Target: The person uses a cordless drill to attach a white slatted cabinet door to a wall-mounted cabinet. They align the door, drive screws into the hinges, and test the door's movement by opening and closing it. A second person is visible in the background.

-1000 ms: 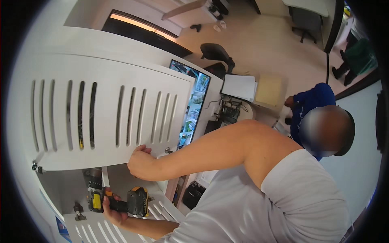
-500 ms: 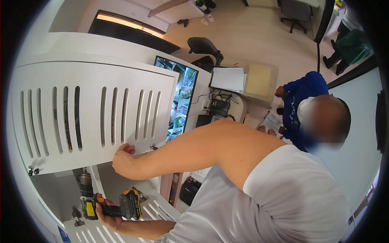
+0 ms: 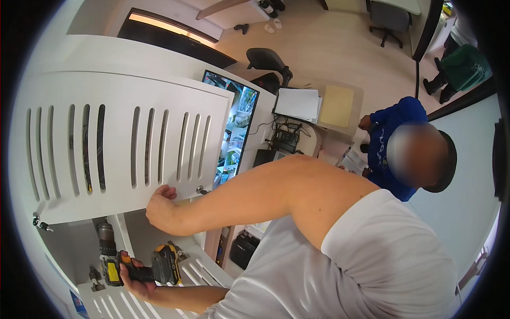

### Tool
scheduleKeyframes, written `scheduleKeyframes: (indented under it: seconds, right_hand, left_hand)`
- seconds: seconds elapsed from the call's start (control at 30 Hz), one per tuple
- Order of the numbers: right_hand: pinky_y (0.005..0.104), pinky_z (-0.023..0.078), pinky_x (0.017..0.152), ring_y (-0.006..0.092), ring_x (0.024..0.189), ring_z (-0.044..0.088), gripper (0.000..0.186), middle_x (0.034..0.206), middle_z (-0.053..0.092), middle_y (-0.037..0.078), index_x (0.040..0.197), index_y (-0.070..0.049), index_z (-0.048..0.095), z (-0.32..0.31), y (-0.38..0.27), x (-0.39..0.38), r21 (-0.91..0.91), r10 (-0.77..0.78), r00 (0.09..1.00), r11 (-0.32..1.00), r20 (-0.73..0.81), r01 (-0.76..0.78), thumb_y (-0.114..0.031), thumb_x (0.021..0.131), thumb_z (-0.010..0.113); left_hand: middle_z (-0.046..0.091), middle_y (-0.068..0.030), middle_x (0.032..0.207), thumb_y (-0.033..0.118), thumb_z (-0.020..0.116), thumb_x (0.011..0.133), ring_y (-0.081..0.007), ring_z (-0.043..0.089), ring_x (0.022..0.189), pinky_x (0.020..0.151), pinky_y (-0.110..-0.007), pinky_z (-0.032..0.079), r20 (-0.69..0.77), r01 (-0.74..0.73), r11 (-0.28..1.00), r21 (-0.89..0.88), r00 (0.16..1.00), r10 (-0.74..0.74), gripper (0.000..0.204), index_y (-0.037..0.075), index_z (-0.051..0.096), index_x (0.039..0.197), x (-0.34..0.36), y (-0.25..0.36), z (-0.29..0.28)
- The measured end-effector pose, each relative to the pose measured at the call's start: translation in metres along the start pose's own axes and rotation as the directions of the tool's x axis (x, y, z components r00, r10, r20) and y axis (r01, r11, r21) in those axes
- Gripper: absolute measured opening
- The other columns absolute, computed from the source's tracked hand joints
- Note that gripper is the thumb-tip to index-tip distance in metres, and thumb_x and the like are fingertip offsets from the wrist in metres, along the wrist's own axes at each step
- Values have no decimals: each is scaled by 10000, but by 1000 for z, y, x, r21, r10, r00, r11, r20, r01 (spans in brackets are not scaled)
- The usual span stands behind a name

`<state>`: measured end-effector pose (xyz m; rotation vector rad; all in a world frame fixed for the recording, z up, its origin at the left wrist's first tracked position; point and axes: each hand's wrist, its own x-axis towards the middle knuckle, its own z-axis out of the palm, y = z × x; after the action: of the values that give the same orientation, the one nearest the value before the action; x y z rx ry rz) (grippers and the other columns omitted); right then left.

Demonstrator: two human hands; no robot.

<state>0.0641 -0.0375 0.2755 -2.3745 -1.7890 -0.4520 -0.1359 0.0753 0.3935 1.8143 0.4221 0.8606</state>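
Observation:
My left hand (image 3: 137,280) is wrapped round the grip of a yellow-and-black cordless drill (image 3: 111,266). Its chuck points up toward the edge of a white slotted cabinet door (image 3: 122,143), and the tip is hard to make out there. My right hand (image 3: 163,208) has its fingers curled over that same door edge, near a small lock with a key (image 3: 201,190). Another lock with keys (image 3: 41,222) sits at the door's far left corner. Below the drill, a metal hinge (image 3: 95,277) is fixed by a second slotted door (image 3: 119,305).
A monitor (image 3: 234,133) stands beyond the door. Papers (image 3: 298,105) and a black cabled device (image 3: 285,137) lie on a desk. A person in blue (image 3: 393,149) stands at the right; another person's dark legs (image 3: 446,85) show farther back. Black office chairs stand behind.
The drill in my left hand has shifted slightly left and up. The door's lower left edge sits a little higher, and its keys have swung. The person in blue has leaned and turned slightly.

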Motion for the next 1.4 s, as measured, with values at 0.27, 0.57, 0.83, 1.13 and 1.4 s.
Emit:
scheduleKeyframes:
  seconds: [0.27,0.57,0.83,1.13,1.4]
  right_hand:
    - [611,544,772,418,825,726,305,887,735,262,999,-7,771,-1,0,19,78,46,999,996,25,-48,-240,875,619]
    - [410,536,567,231,659,728,151,722,725,57,927,-104,702,9,6,20,222,63,977,975,-202,-17,-218,828,697]
    - [426,524,536,254,621,715,178,695,712,42,1003,-71,709,-22,14,13,60,-34,978,997,-204,47,-171,873,640]
    - [477,568,762,338,923,679,155,1079,651,150,954,-20,693,-19,35,13,-56,-311,931,950,-192,306,-110,909,575]
    - [382,600,663,257,772,712,68,976,660,63,837,-43,691,-39,20,37,-543,-430,902,766,-33,345,-76,816,635]
  left_hand:
    - [664,-69,1076,242,671,964,-126,607,776,675,-228,525,25,105,989,-100,994,-103,404,-2,580,1274,-1,-4,-8]
    - [713,-170,951,116,751,782,-224,651,650,578,-334,539,-279,-81,983,-165,960,32,435,-23,627,1175,-25,-21,11]
    - [716,-171,936,68,730,756,-230,663,675,567,-341,548,-235,-79,929,-363,972,-9,420,-3,633,1158,-36,-22,11]
    - [704,-192,1060,59,724,797,-278,705,817,566,-334,560,-301,-114,908,-404,953,-14,517,-2,566,1286,-51,-72,-5]
    - [676,-178,1106,15,665,841,-328,689,973,593,-368,529,-234,-159,871,-466,971,52,465,-16,558,1292,-73,-98,-7]
